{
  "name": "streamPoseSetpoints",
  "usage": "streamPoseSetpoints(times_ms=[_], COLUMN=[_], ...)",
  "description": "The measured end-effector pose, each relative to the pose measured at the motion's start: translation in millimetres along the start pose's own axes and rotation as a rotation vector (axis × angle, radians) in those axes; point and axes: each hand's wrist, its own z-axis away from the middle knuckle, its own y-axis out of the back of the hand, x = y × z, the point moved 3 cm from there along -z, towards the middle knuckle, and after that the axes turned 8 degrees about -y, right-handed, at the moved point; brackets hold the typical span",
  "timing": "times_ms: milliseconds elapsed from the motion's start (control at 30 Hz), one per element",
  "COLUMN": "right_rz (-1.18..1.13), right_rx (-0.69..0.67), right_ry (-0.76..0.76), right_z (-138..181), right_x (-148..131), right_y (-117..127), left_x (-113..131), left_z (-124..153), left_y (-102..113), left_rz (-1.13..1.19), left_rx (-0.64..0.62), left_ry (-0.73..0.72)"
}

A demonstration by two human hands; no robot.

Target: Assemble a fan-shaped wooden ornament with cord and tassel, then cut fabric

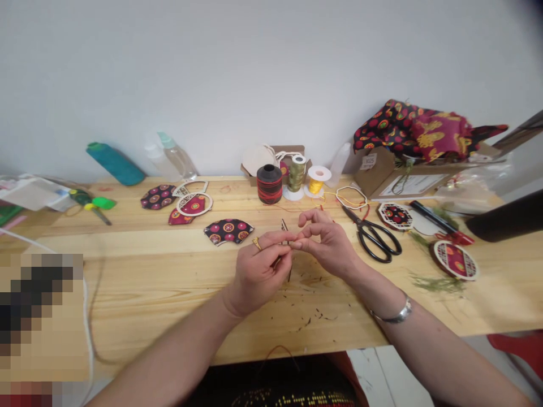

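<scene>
a pale wooden table (169, 305), its grain running lengthwise, fills the lower view; at lower left a pixelated block hides part of the scene. at the back right stands a cardboard box (375, 176), topped by crumpled dark cloth (384, 133) with round fruit-like prints, which conceals most of whatever is inside. a smooth black cylinder (504, 217) is cut off by the right edge.

the left hand (263, 271) and the right hand (326, 240) meet above the table. the left thumb and fingers pinch a thin patterned piece (284, 225), which stands nearly edge-on at the fingertips, one end jutting above them and the other below. the right thumb and forefinger come together at the same spot, but i cannot tell whether they grip the piece or something finer; its outline and middle are covered by fingers.

right of the hands lie black-handled scissors (361, 223), loops toward the person. behind stand a red-and-black spool (270, 189), an olive spool (296, 176) and a white-flanged yellow spool (316, 186). just beyond the left hand rests a fan-shaped fabric piece (229, 231), with orange-slice motifs. tiny dark scraps (319, 312), too small to identify, dot the wood below.
</scene>
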Motion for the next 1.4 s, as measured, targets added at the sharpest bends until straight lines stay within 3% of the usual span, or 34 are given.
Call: streamPoseSetpoints(times_ms=[367,533,633,833,933,1200,1400], right_rz=[-0.037,-0.012,0.03,0.06,0.103,0.34,0.523], right_rx=[-0.048,0.043,0.099,0.129,0.141,0.183,0.239], right_ry=[-0.011,0.022,0.073,0.176,0.243,0.418,0.513], right_z=[-2,0,2,3,6,9,16], right_x=[0,-2,-3,-3,-5,-11,-15], right_y=[1,0,0,-1,-2,-3,-7], left_x=[0,-2,-4,-15,-19,-23,-22], left_z=[0,1,1,3,4,6,5], left_y=[0,-1,-2,-4,-4,-7,-6], left_rz=[-0.029,-0.066,-0.015,0.2,0.268,0.331,0.249], left_rx=[-0.02,0.009,0.051,0.082,0.094,0.1,0.074], left_ry=[0.021,0.065,0.154,0.515,0.617,0.71,0.655])
